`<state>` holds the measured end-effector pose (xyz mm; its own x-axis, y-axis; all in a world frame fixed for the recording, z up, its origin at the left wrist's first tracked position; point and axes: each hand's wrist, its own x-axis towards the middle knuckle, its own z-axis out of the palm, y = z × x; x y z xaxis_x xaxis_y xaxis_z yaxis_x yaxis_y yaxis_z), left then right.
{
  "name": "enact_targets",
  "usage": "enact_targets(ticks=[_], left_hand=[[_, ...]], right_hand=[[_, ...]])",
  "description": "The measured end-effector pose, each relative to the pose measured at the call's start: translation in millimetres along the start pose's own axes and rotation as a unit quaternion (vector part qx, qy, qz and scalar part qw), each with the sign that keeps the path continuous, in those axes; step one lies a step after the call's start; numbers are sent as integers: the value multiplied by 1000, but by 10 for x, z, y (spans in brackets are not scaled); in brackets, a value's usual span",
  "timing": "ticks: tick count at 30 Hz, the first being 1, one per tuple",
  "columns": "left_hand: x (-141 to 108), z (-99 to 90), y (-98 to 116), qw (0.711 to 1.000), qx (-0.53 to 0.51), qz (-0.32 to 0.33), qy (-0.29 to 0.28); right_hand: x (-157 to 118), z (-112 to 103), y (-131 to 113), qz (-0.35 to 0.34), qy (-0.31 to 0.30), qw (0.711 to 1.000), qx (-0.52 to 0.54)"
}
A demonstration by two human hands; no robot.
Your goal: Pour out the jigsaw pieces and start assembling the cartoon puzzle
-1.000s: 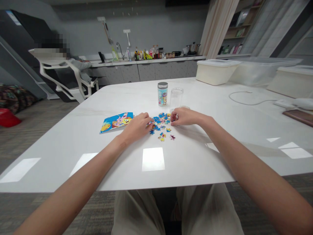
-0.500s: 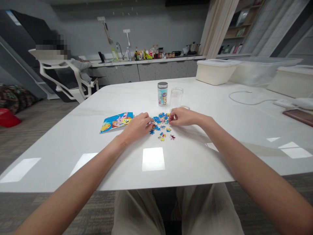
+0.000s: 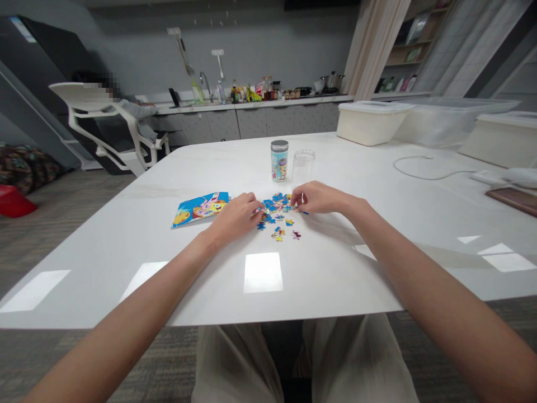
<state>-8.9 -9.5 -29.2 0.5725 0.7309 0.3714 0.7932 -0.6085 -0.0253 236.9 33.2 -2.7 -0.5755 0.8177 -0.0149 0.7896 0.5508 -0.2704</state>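
A loose heap of colourful jigsaw puzzle pieces (image 3: 277,205), mostly blue, lies on the white table between my hands. My left hand (image 3: 242,214) rests at the heap's left side, its fingers closed on a puzzle piece (image 3: 257,212) that they partly cover. On the opposite side, my right hand (image 3: 315,198) is curled with thumb and fingers pinched, and a blue bit of a puzzle piece (image 3: 305,212) shows beneath them. Two stray pieces sit nearer me: a yellow one (image 3: 278,234) and a purple one (image 3: 296,235). Left of my left hand is a blue cartoon picture sheet (image 3: 200,209).
Behind the heap stand a cartoon-printed jar (image 3: 279,162) with a silver lid and a clear jar (image 3: 302,167). Storage boxes (image 3: 371,123), a white cable (image 3: 419,174) and a brown phone-like object (image 3: 512,200) are at the right. Someone sits in a white chair (image 3: 104,123) by the counter.
My right hand has shifted slightly up and to the right, and a blue edge of a piece now shows under its fingers. My left hand has hardly moved.
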Motion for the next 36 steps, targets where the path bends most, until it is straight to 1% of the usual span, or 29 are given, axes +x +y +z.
enact_targets(ticks=[4, 7, 12, 18, 21, 24, 26, 29, 32, 36], left_hand=[[-3, -1, 0, 1000, -4, 0, -2], [-2, -4, 0, 1000, -5, -1, -4], [0, -8, 4, 1000, -2, -4, -9], [0, -28, 19, 1000, -5, -11, -16], [-2, -35, 20, 1000, -6, -13, -15], [-2, -33, 16, 1000, -2, -11, -16], [0, -29, 12, 1000, 1, -10, -16], [5, -29, 7, 1000, 6, -11, -17], [10, -50, -1, 1000, 11, -15, -24], [-1, -126, -48, 998, 40, -23, -39]], right_hand=[[4, 3, 21, 18, -7, 999, -30], [-10, -8, 6, 29, -1, 998, -53], [-26, -17, -22, 31, -2, 998, -52], [-21, -21, -55, -2, 2, 999, -35], [-28, -41, -98, 2, 6, 1000, -2], [-36, -51, -124, -14, 7, 1000, 26], [-36, -47, -118, -27, 0, 999, 37], [-30, -40, -81, -28, -18, 998, 52], [-24, -47, -47, -45, -28, 997, 55], [-18, -51, -33, -85, -5, 996, 33]])
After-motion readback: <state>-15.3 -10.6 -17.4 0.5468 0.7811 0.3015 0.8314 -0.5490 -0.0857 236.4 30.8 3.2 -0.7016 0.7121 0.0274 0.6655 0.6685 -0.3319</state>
